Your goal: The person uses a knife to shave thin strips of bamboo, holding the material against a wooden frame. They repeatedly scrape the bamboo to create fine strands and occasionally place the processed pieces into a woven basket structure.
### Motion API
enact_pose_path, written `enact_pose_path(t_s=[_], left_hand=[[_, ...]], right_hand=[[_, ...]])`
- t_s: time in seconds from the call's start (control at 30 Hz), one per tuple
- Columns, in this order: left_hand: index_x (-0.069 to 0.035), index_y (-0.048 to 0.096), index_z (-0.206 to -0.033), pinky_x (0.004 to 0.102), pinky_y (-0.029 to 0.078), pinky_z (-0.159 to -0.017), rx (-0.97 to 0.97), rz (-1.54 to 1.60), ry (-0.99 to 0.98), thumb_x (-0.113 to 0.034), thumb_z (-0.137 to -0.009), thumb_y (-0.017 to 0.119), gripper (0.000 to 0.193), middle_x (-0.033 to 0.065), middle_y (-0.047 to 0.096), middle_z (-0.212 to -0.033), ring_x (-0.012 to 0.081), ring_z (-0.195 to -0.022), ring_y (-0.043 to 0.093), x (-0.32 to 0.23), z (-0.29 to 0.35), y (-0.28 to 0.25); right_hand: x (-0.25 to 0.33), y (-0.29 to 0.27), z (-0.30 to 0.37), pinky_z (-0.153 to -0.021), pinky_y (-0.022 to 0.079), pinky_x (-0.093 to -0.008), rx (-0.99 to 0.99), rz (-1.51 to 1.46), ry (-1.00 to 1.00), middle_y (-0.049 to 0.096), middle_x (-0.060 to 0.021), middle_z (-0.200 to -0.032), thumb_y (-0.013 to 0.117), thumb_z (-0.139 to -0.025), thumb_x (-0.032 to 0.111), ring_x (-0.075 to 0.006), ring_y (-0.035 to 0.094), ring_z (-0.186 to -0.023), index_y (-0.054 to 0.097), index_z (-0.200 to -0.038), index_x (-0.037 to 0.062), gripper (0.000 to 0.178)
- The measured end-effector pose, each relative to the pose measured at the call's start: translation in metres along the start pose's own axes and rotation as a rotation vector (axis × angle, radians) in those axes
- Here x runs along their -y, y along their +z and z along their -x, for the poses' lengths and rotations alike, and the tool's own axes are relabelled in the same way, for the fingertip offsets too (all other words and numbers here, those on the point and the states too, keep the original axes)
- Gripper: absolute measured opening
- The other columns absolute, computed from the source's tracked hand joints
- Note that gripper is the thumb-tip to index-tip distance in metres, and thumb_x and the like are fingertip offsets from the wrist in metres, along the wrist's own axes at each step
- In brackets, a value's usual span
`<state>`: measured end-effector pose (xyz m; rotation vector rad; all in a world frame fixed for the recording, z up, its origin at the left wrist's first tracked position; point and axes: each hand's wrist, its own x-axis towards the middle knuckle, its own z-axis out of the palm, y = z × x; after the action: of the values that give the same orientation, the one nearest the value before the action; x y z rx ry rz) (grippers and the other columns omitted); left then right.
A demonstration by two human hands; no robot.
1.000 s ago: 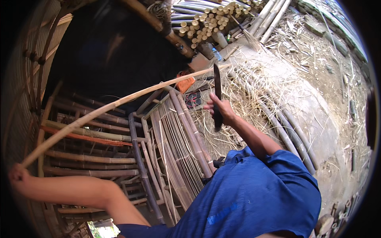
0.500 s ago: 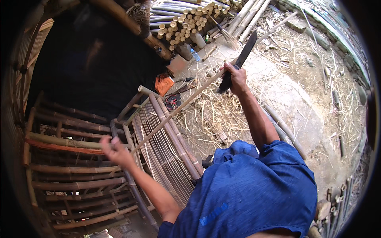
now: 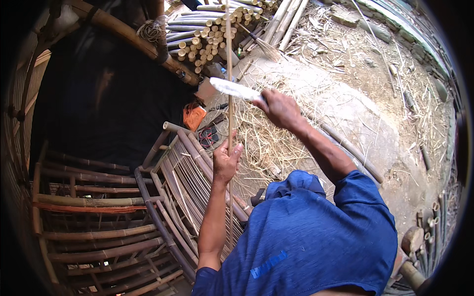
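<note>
Bamboo framework (image 3: 98, 201) fills my left side, its poles set in rows, with a slatted panel (image 3: 195, 182) along its right. Blue shirt (image 3: 316, 232) on me, across the lower middle. Pale shavings (image 3: 266, 143) heaped loosely on the ground ahead. Cut poles (image 3: 202, 47) stacked at the top, many round ends facing me. Long bamboo strip (image 3: 230, 118) in front of me, running from the top of view down past my left forearm, its lower part across the panel. Broom (image 3: 266, 49) just right of the stack. Knife (image 3: 242, 91) crosswise to the strip, bright with glare; cannot tell whether blade touches it. Left hand (image 3: 226, 162) gripping the strip below the blade, thumb up. Right hand (image 3: 282, 108) wrapped round the knife's handle, arm stretched forward.
</note>
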<state>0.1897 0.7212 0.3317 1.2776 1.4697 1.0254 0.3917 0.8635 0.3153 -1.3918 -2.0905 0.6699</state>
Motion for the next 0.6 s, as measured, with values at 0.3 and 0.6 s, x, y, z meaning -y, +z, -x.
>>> enact_pose_path(t_s=[0.3,0.6], left_hand=[[-0.006,0.043,-0.147,0.0191,0.029,-0.038,-0.14,0.207,-0.094,-0.036,-0.094,0.069,0.066,-0.0071,0.049,-0.068,0.0008,-0.045,0.037,0.003,-0.004,-0.012],[0.001,0.047,-0.142,0.0212,0.03,-0.039,-0.021,-0.09,-0.034,-0.017,-0.098,0.06,0.05,-0.0069,0.045,-0.059,0.003,-0.043,0.036,0.013,0.045,-0.04]], right_hand=[[0.038,0.073,0.062,-0.059,0.052,-0.043,-0.005,0.0,-0.408,0.063,-0.0176,-0.079,0.048,-0.093,0.065,-0.0316,0.066,-0.069,0.061,-0.091,0.0036,0.063],[0.013,0.067,-0.026,-0.035,0.031,-0.0325,-0.045,0.024,-0.122,0.045,0.0,-0.052,0.029,-0.096,0.072,-0.0108,0.034,-0.04,0.063,-0.087,0.0064,0.074]])
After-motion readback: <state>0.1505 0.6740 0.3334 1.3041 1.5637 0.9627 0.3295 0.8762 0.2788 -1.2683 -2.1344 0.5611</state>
